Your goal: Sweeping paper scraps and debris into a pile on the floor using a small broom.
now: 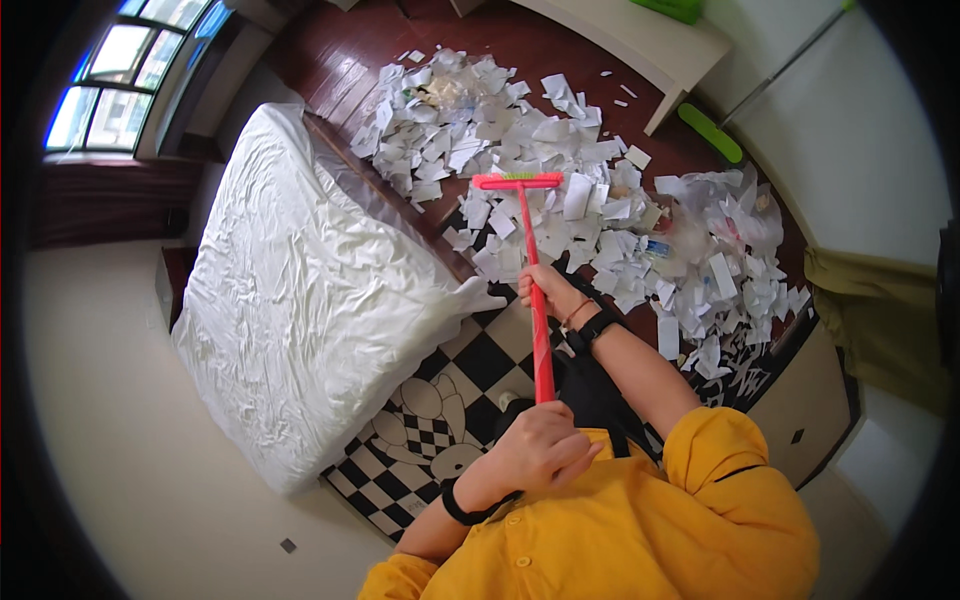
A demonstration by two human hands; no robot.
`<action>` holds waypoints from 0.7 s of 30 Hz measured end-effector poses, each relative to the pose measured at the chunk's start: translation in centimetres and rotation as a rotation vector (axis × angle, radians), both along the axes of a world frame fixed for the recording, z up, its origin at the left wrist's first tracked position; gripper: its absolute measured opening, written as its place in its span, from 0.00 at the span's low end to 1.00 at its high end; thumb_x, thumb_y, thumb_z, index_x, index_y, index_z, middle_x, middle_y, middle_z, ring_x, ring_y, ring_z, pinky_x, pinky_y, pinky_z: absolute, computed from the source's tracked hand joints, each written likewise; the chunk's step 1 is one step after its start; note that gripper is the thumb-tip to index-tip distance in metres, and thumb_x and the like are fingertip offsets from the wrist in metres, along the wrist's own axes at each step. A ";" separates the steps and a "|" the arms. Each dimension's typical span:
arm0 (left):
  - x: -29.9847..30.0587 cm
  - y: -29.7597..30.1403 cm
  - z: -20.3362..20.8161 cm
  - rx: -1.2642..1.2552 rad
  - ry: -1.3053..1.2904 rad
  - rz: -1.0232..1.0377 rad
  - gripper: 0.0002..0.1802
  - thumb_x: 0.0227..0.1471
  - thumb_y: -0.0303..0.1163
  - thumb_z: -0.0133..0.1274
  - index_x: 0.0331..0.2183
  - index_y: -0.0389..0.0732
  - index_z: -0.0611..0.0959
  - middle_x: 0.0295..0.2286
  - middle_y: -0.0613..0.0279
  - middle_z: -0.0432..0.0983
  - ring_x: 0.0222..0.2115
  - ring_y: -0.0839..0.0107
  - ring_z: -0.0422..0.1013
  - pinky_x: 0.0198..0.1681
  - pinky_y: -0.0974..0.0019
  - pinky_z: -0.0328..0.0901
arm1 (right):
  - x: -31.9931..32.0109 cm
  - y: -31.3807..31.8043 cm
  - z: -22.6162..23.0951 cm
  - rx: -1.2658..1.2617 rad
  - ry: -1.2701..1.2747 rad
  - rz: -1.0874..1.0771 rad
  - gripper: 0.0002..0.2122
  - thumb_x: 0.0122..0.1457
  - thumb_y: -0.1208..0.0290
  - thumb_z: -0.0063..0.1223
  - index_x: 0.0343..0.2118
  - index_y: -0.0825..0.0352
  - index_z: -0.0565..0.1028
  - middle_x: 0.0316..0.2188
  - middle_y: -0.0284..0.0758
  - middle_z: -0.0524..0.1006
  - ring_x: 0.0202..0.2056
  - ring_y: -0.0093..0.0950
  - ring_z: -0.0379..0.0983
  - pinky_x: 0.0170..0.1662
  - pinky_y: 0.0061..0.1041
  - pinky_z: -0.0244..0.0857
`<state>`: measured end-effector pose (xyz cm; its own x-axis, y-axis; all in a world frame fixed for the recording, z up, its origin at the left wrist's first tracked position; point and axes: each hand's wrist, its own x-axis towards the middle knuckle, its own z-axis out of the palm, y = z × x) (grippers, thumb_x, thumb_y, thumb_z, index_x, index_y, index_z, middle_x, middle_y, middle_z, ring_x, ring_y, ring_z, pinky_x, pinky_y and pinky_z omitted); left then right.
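Broom: a long-handled red broom (541, 330), T-shaped, gripped at its near end and again partway along.
Handle: straight, slim, slanting slightly left as it runs away from the body.
Head: a wide, narrow red crossbar (500, 184), set squarely across the handle's far end.
Bristles: a short strip (524, 176) along the crossbar's far side, yellow-green mid-strip, reddish toward the ends.
Place: head over a spread of loose white paper scraps (577, 196); contact unclear.
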<state>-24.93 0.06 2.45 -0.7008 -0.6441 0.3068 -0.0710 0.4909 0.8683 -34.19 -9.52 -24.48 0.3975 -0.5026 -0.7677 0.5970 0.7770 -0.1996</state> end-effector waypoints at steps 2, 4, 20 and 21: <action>0.4 -0.2 1.8 0.004 0.017 -0.035 0.20 0.47 0.22 0.58 0.14 0.42 0.66 0.10 0.65 0.57 0.12 0.63 0.60 0.23 0.64 0.63 | -0.2 0.3 1.7 0.033 -0.001 -0.049 0.10 0.55 0.70 0.47 0.17 0.62 0.68 0.12 0.32 0.68 0.12 0.27 0.63 0.16 0.26 0.59; 1.2 -0.7 3.7 0.089 0.077 -0.048 0.19 0.46 0.21 0.58 0.14 0.42 0.65 0.10 0.64 0.57 0.12 0.63 0.60 0.23 0.64 0.64 | -0.3 3.7 3.4 -0.198 -0.051 -0.068 0.11 0.54 0.71 0.48 0.16 0.61 0.67 0.13 0.32 0.68 0.14 0.27 0.64 0.19 0.26 0.59; -4.9 -3.0 -0.1 0.156 -0.037 -0.233 0.19 0.46 0.18 0.56 0.13 0.39 0.65 0.10 0.63 0.57 0.11 0.60 0.59 0.23 0.62 0.64 | -6.3 7.1 -1.4 -0.224 -0.091 -0.233 0.13 0.61 0.65 0.46 0.19 0.61 0.68 0.17 0.28 0.67 0.17 0.19 0.63 0.22 0.18 0.59; -5.2 -2.9 0.2 0.137 -0.038 -0.251 0.19 0.46 0.18 0.57 0.13 0.39 0.65 0.10 0.63 0.57 0.11 0.60 0.59 0.23 0.62 0.64 | -6.7 5.1 -1.4 -0.146 -0.024 -0.155 0.13 0.61 0.67 0.46 0.18 0.61 0.66 0.16 0.27 0.66 0.16 0.18 0.61 0.21 0.18 0.58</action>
